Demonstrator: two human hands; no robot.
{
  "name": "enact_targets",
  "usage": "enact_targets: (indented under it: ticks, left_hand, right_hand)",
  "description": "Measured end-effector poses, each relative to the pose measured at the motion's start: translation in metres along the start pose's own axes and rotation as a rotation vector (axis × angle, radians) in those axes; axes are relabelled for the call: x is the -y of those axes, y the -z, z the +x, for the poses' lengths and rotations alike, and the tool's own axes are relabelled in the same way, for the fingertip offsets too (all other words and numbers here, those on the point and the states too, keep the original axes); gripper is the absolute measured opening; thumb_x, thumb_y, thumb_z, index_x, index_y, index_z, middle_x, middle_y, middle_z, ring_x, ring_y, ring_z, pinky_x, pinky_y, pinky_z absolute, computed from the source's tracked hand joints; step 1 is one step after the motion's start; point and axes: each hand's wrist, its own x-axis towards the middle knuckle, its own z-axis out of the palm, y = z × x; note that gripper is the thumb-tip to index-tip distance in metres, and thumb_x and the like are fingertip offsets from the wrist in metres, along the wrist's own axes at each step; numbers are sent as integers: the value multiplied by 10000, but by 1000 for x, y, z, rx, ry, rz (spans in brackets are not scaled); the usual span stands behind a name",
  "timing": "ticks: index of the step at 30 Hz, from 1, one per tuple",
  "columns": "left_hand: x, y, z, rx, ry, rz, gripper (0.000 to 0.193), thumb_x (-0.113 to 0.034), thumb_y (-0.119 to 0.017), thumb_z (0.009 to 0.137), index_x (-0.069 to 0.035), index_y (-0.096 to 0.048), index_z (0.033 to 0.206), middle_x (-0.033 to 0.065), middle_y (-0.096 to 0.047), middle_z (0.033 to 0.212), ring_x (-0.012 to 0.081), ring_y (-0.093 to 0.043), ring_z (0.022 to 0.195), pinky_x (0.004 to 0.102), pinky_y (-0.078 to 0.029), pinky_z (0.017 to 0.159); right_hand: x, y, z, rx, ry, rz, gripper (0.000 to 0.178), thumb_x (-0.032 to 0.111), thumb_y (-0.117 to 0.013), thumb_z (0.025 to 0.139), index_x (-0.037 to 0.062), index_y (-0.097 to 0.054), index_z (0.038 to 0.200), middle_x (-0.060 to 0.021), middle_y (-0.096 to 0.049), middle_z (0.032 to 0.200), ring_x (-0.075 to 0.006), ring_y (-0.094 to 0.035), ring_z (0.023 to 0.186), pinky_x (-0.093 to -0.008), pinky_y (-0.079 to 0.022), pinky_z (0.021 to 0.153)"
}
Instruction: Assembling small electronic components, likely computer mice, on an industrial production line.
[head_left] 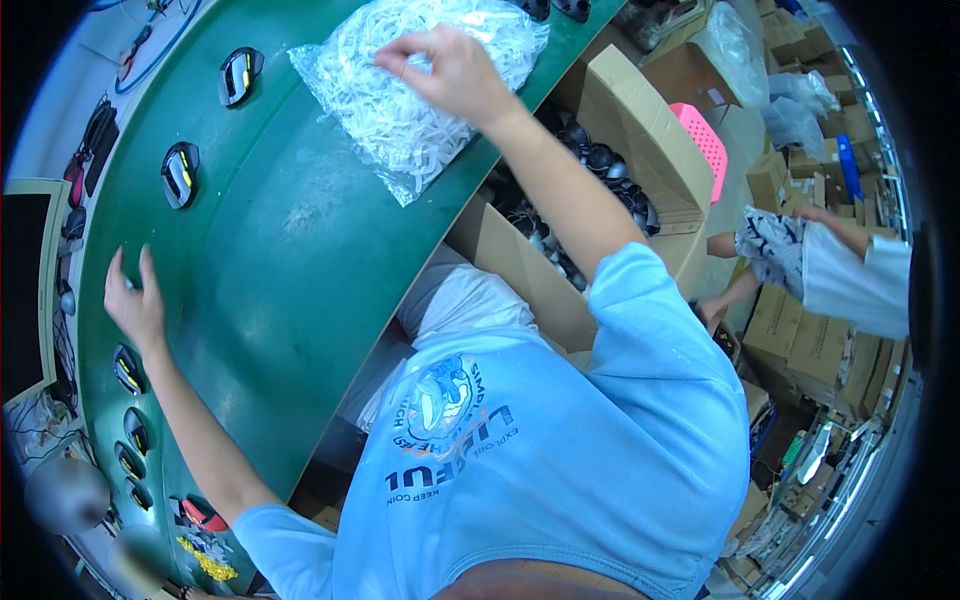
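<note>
My left hand (138,302) is over the left side of the green table (280,300), thumb and finger spread apart, with no held thing showing. Just below it is a black computer mouse with yellow and silver trim (127,370). At the far side, my right hand (450,75) hovers above a clear plastic bag (400,120) full of thin white strips. Its fingertips are pinched together; whatever they may hold is too small to make out. Two more mice, one nearer (180,175) and one farther (240,77), lie between my hands.
Several mice (136,430) line the table's left edge, near a red and black mouse (204,514) and yellow bits (207,560). A monitor (30,290) stands left. On the right, an open carton (640,140) holds dark mice, beside a pink basket (700,150). Another person (850,265) is farther right.
</note>
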Motion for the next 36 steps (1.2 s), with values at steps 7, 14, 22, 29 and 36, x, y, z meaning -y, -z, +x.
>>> enact_targets:
  ticks: [7, 14, 22, 29, 36]
  left_hand:
    - [-106, -98, 72, 326, 477, 100, 1014, -777, -704, 872, -58, -524, 1566, 269, -654, 1448, 466, -618, 1345, 562, -485, 1133]
    - [-112, -46, -2, 86, 109, -330, 785, -334, -851, 899, 35, -527, 1512, 249, -677, 1371, 418, -649, 1208, 492, -509, 1065]
    - [-202, 57, -126, 331, -46, -439, 791, -84, -858, 819, -12, -516, 1529, 166, -639, 1440, 377, -593, 1223, 469, -485, 1085]
    - [-217, 50, -154, 225, 32, -584, 846, -139, -897, 799, -55, -506, 1544, 137, -636, 1485, 372, -585, 1234, 475, -444, 1114]
    - [-215, 50, -159, 206, -80, -505, 675, -158, -880, 844, -115, -600, 1457, 176, -617, 1504, 399, -594, 1256, 485, -461, 1098]
  right_hand:
    - [-78, -13, 23, 533, -235, -629, 253, 424, -762, 936, 279, -835, 1130, -71, -816, 1091, -343, -767, 1058, -511, -623, 942]
    - [-69, 24, 15, 142, -52, -187, 190, 296, -819, 964, 132, -836, 1059, -90, -787, 1082, -301, -730, 960, -362, -571, 854]
    - [92, -20, -46, 336, -173, 685, 206, 247, -828, 948, 125, -828, 1114, -71, -819, 970, -201, -758, 825, -302, -578, 728]
    - [131, -92, -66, 495, 270, 509, 171, 120, -807, 925, 121, -808, 1096, -33, -804, 992, -221, -710, 805, -351, -581, 728]
    - [128, -109, -48, 631, 485, 361, 164, 178, -802, 921, 123, -812, 1075, -34, -796, 1004, -257, -696, 931, -404, -591, 868]
